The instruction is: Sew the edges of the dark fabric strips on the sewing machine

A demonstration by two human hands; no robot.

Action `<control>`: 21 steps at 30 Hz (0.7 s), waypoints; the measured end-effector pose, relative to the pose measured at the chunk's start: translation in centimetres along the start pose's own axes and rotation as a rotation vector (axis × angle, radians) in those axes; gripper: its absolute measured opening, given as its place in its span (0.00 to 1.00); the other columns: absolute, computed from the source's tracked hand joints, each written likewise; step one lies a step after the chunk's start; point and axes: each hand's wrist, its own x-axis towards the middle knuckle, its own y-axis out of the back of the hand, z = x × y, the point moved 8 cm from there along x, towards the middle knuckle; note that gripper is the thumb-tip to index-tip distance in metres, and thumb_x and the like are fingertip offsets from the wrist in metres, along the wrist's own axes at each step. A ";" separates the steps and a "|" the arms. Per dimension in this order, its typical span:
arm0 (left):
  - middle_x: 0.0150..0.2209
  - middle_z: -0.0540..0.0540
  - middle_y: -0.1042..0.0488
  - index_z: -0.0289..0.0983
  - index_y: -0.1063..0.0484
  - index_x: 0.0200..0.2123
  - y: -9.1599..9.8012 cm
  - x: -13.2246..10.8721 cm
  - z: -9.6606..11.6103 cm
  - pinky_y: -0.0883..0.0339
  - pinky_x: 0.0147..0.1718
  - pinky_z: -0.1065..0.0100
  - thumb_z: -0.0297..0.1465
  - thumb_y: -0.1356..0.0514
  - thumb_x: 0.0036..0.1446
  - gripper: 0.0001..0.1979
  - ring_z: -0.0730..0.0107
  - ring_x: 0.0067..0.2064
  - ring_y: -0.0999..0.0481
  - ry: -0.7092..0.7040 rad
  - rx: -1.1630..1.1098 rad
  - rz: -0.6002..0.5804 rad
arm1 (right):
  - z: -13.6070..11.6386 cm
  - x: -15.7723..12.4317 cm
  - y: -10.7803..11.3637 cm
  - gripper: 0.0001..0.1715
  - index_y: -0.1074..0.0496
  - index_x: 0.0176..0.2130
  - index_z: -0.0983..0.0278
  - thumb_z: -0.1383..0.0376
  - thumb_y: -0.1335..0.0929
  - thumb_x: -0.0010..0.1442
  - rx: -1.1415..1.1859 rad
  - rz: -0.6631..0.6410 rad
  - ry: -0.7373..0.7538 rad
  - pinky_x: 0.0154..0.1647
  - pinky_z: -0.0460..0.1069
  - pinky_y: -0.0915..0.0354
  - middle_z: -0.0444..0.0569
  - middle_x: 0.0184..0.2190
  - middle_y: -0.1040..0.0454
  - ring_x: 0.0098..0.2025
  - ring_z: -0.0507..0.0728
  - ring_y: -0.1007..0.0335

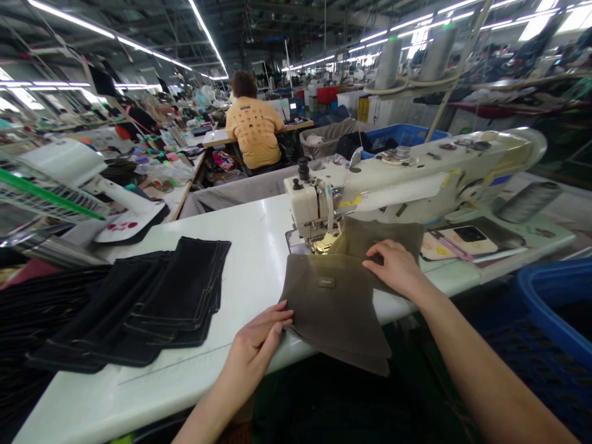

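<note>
A brown fabric panel [333,308] with a small label lies at the sewing machine [314,206], its front part hanging over the table edge. More brown fabric [388,234] lies behind it, to the right of the needle area. My left hand [259,336] is closed on the panel's left edge, thumb and fingers together. My right hand [395,265] has its fingers curled in a pinch on the brown fabric at the right; the fingertips partly hide what they grip. The panel's back edge lies near the lit presser foot [319,245].
Dark stitched fabric pieces [180,296] lie stacked on the white table [250,246] at left. A phone [467,237] and thread cone [530,202] sit at right, above a blue basket [555,283]. A white fan-like device [124,216] stands back left. A seated person [256,126] is ahead.
</note>
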 end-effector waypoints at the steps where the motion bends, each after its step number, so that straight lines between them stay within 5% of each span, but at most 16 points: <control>1: 0.48 0.43 0.19 0.38 0.19 0.44 -0.1 -0.1 0.3 0.27 0.56 0.55 0.33 0.49 0.69 0.17 0.59 0.56 0.24 -0.025 0.025 0.003 | -0.4 0.1 0.0 0.03 0.25 0.33 0.60 0.63 0.30 0.58 -0.034 -0.023 -0.008 0.46 0.56 0.36 0.51 0.39 0.27 0.46 0.64 0.31; 4: 0.47 0.43 0.19 0.38 0.19 0.44 -0.4 -0.3 1.1 0.26 0.54 0.57 0.32 0.49 0.69 0.16 0.60 0.55 0.23 -0.061 0.119 -0.005 | -1.7 0.4 0.3 0.06 0.27 0.29 0.61 0.66 0.31 0.59 -0.053 -0.061 0.051 0.44 0.55 0.37 0.50 0.35 0.27 0.43 0.62 0.30; 8: 0.53 0.41 0.23 0.40 0.27 0.56 -0.1 0.3 3.3 0.29 0.56 0.52 0.34 0.43 0.66 0.17 0.55 0.57 0.24 -0.131 0.339 0.062 | -5.3 -1.1 2.9 0.07 0.29 0.34 0.60 0.65 0.35 0.65 0.180 0.039 0.348 0.49 0.55 0.35 0.50 0.40 0.24 0.44 0.60 0.28; 12: 0.67 0.34 0.40 0.37 0.47 0.69 0.0 2.9 5.6 0.51 0.66 0.40 0.29 0.41 0.63 0.33 0.49 0.70 0.45 -0.215 0.503 0.167 | -9.6 -4.6 4.9 0.08 0.28 0.40 0.58 0.62 0.37 0.68 0.390 -0.024 0.574 0.49 0.55 0.33 0.49 0.43 0.22 0.46 0.59 0.26; 14: 0.63 0.36 0.33 0.37 0.42 0.66 -0.7 4.7 6.0 0.60 0.67 0.37 0.25 0.42 0.60 0.31 0.50 0.70 0.44 -0.241 0.465 0.100 | -10.8 -5.7 4.7 0.08 0.28 0.40 0.57 0.61 0.36 0.69 0.467 -0.116 0.600 0.49 0.53 0.32 0.47 0.43 0.21 0.46 0.58 0.25; 18: 0.45 0.45 0.21 0.40 0.26 0.47 -2.0 6.7 6.6 0.60 0.68 0.41 0.19 0.47 0.56 0.19 0.61 0.55 0.26 -0.319 0.322 -0.050 | -8.0 -4.6 3.1 0.17 0.27 0.44 0.58 0.56 0.41 0.70 0.412 -0.010 0.385 0.52 0.56 0.33 0.52 0.47 0.23 0.49 0.61 0.27; 21: 0.45 0.44 0.22 0.39 0.27 0.48 -2.2 6.0 7.5 0.51 0.67 0.49 0.21 0.49 0.60 0.17 0.65 0.51 0.25 -0.407 0.334 -0.088 | -3.8 -2.9 0.9 0.24 0.27 0.47 0.64 0.50 0.37 0.63 0.125 0.133 0.228 0.53 0.66 0.35 0.61 0.48 0.25 0.49 0.70 0.29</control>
